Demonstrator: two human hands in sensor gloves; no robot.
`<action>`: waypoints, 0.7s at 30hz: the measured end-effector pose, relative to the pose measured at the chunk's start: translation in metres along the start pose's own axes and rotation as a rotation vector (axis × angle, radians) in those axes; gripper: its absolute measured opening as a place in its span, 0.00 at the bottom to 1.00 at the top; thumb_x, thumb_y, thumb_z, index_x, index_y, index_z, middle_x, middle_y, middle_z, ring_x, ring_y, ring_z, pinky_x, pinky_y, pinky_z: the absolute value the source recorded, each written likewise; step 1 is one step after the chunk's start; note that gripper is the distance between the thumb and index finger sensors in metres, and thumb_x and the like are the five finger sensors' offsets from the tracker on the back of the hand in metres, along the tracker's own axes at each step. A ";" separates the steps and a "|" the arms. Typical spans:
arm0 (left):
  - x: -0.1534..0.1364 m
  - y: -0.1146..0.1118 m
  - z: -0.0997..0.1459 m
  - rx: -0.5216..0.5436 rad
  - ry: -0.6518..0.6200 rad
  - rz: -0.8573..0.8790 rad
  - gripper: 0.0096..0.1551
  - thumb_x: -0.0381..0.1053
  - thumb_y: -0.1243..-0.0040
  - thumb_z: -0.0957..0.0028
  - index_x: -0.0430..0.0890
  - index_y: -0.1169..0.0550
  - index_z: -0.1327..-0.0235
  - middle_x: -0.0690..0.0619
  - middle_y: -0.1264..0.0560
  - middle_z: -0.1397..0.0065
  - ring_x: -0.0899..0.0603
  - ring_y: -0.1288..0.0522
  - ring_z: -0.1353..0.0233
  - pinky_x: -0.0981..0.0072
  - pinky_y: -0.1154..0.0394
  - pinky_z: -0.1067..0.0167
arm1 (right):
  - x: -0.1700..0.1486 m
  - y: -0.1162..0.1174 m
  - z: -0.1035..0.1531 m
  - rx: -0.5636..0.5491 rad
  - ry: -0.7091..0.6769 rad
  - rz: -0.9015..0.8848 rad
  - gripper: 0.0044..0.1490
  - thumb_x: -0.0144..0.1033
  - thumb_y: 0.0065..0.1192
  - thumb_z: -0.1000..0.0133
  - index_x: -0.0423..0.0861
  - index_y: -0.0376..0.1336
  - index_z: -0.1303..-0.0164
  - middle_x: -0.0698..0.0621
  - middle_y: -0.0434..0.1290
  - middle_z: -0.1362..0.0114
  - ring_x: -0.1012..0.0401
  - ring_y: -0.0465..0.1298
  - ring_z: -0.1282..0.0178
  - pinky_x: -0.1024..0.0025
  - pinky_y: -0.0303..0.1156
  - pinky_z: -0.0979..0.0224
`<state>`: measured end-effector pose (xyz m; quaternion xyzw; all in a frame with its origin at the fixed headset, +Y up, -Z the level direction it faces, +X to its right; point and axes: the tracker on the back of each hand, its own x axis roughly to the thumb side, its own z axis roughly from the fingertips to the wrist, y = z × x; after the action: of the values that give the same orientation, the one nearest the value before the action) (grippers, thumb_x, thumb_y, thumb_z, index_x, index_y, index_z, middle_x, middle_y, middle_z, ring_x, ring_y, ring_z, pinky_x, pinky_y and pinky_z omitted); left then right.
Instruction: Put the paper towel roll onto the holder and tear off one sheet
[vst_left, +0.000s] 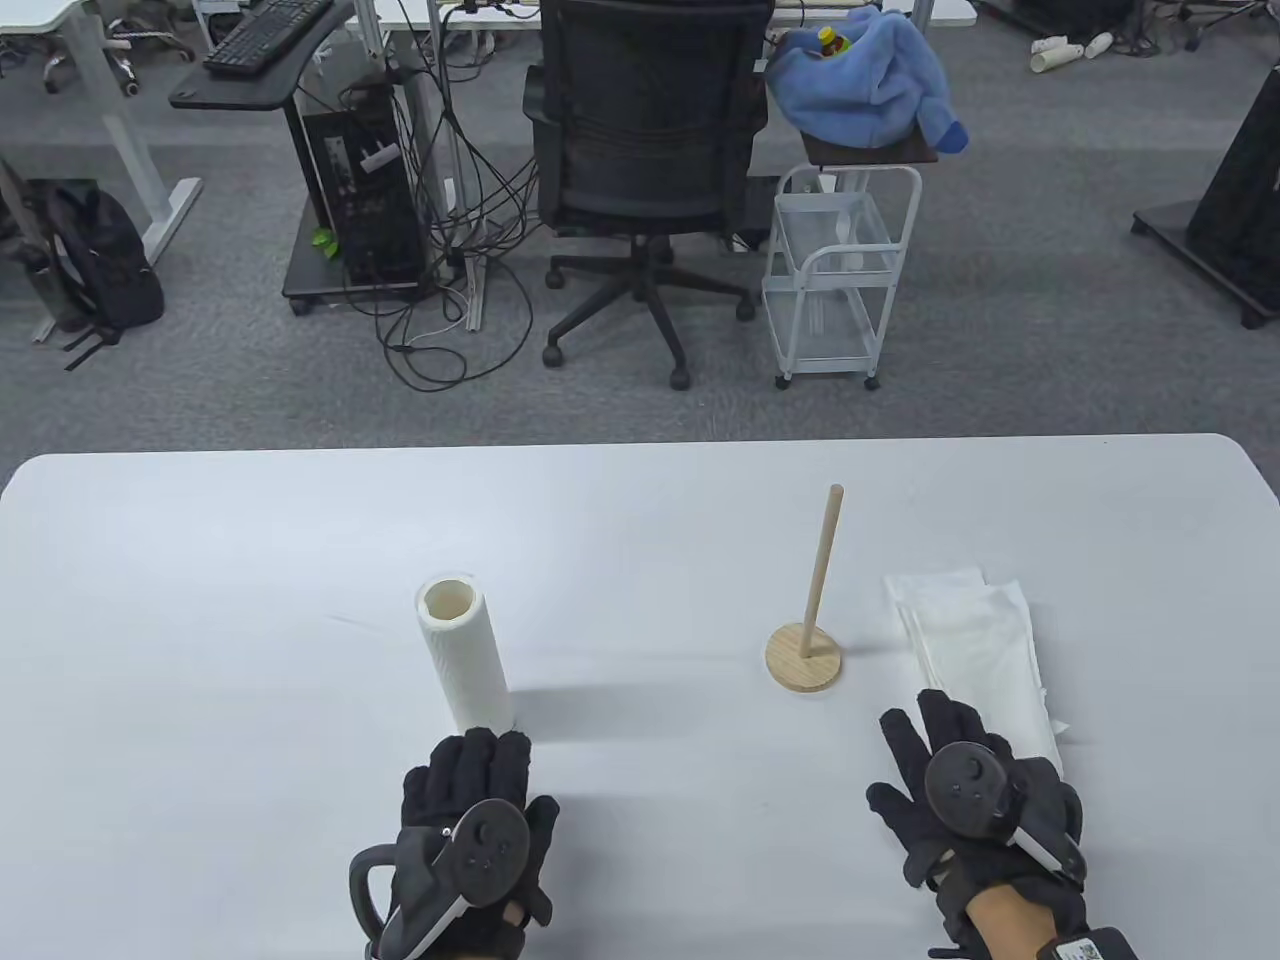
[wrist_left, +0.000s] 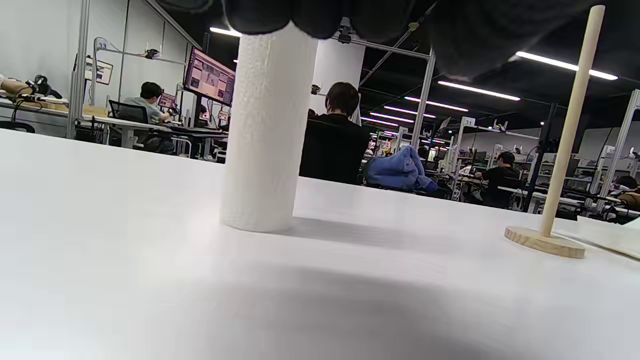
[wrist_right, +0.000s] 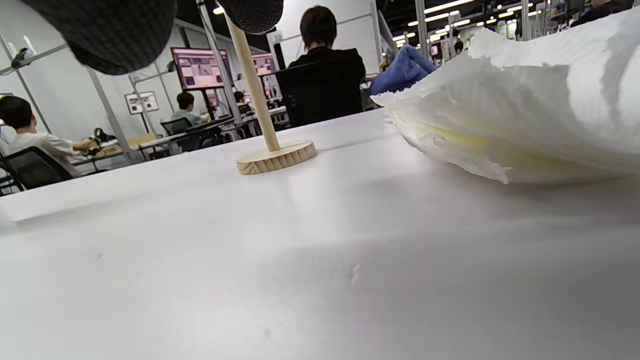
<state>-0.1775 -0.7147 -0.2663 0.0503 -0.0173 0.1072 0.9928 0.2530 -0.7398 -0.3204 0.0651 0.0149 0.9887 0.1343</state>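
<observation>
I had the white embossed paper towel roll (vst_left: 462, 652) standing upright on the white table (vst_left: 250, 560), left of centre, its open cardboard core facing up. My left hand (vst_left: 470, 830) lay flat just behind it, black-gloved fingers (vst_left: 480, 755) straight and at or almost touching the base of the roll, gripping nothing. My right hand (vst_left: 975, 810) rested palm-down on the right, fingers spread and relaxed, holding nothing; its outer edge lay on or against the near end of a stack of loose white paper sheets (vst_left: 975, 630).

The light wooden holder, a round disc base with a thin upright dowel (vst_left: 812, 610), stood well apart from the roll, between it and the sheet stack.

Handling, as I judged it: the roll looked light and soft, a slim one, so it would dent if squeezed hard and tip easily if nudged at the top. I would wrap the fingers around mid-height, firm but gentle, leaving the core clear to slide over the dowel. The holder looked light too, and might skid or tip unless steadied. A sheet should tear at its perforation, the other hand bracing the roll.

Count: one roll, one holder, one stack of loose sheets (number of sheets unclear), two hands, both empty.
</observation>
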 end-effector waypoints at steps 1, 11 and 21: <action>0.000 0.000 0.000 -0.003 0.002 0.011 0.39 0.61 0.44 0.46 0.54 0.45 0.25 0.49 0.49 0.20 0.32 0.47 0.20 0.32 0.49 0.26 | 0.000 0.000 0.000 0.001 0.000 0.000 0.47 0.60 0.57 0.47 0.59 0.44 0.20 0.44 0.35 0.15 0.41 0.40 0.14 0.37 0.42 0.19; -0.004 0.001 0.000 0.003 0.004 0.061 0.39 0.61 0.44 0.46 0.53 0.44 0.25 0.48 0.49 0.20 0.32 0.47 0.20 0.31 0.49 0.27 | 0.002 -0.006 0.001 -0.074 -0.034 -0.006 0.46 0.60 0.56 0.46 0.57 0.44 0.20 0.43 0.40 0.15 0.41 0.46 0.15 0.39 0.46 0.20; -0.003 -0.001 -0.003 -0.027 -0.027 0.178 0.37 0.61 0.44 0.46 0.52 0.40 0.26 0.48 0.46 0.21 0.32 0.44 0.21 0.31 0.49 0.27 | 0.016 -0.041 -0.023 -0.145 -0.061 -0.107 0.49 0.57 0.65 0.46 0.50 0.48 0.22 0.42 0.60 0.24 0.46 0.67 0.32 0.48 0.61 0.29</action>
<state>-0.1805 -0.7161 -0.2691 0.0364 -0.0365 0.1939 0.9797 0.2454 -0.6964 -0.3435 0.0841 -0.0576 0.9761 0.1918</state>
